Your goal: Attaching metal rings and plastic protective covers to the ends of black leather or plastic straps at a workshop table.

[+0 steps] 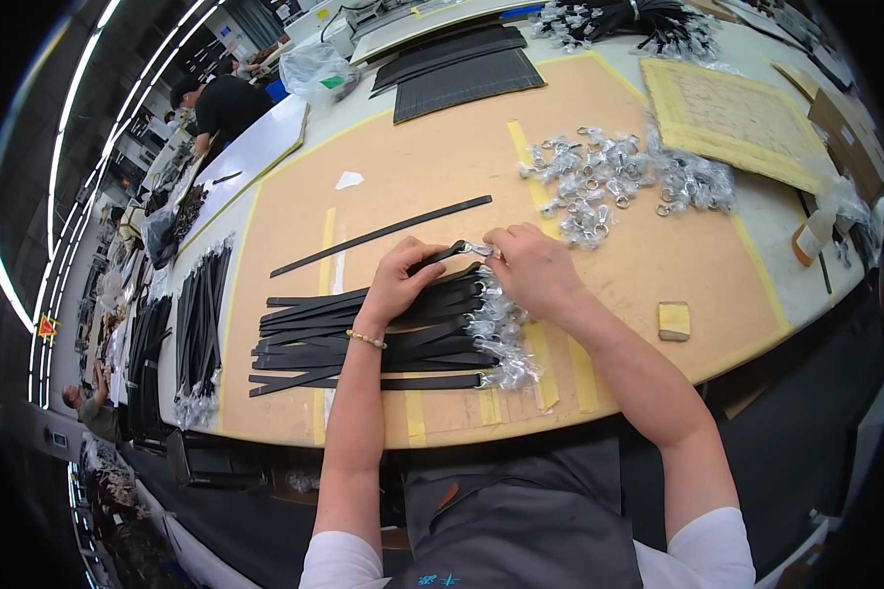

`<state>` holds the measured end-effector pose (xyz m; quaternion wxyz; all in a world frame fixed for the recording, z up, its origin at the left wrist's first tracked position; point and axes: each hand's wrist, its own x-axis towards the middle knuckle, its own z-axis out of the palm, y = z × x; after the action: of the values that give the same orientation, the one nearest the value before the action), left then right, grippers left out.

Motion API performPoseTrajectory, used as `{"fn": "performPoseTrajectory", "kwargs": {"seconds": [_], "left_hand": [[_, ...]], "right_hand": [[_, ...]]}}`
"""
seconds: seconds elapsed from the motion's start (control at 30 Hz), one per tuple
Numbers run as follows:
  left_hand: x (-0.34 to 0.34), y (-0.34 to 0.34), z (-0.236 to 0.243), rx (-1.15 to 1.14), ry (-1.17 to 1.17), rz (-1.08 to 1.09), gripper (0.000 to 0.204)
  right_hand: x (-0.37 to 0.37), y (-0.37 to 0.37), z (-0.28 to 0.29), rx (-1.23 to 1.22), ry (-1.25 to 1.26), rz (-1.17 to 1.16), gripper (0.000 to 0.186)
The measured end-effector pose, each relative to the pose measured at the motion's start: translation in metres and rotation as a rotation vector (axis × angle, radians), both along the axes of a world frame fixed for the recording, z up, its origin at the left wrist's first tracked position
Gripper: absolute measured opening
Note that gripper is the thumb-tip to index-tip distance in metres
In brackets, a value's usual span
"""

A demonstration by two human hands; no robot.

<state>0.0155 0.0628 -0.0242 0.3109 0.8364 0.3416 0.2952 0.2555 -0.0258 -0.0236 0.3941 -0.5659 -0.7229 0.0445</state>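
The left hand (pixel 397 283) pinches a black strap (pixel 440 257), its end pointing rightward; the right hand (pixel 535 265), nearer that end, grips its clasp (pixel 475 249). The hands sit close, apart.

No wording can be read clearly. Small blue characters (pixel 439 580) stand on the dark gray apron (pixel 530 520), and a red sign (pixel 47 327) with yellow marking, too small to make out, shows beyond the left edge of the counter (pixel 624 309).
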Motion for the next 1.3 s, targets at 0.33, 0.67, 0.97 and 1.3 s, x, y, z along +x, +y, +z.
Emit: {"fn": "performPoseTrajectory", "kwargs": {"seconds": [0.33, 0.67, 0.97, 1.3], "left_hand": [[-0.001, 0.007, -0.009, -0.077, 0.099, 0.023, 0.015], [0.032, 0.046, 0.018, 0.139, 0.264, 0.064, 0.014], [0.067, 0.083, -0.020, 0.310, 0.407, 0.203, 0.018], [0.057, 0.072, -0.016, 0.127, 0.362, 0.125, 0.012]], "right_hand": [[0.013, 0.003, -0.001, -0.099, -0.016, -0.074, 0.021], [0.063, 0.007, -0.003, -0.387, -0.202, -0.349, 0.025], [0.057, 0.008, 0.004, -0.348, -0.121, -0.249, 0.031], [0.059, 0.011, 0.008, -0.340, -0.121, -0.281, 0.032]]}}
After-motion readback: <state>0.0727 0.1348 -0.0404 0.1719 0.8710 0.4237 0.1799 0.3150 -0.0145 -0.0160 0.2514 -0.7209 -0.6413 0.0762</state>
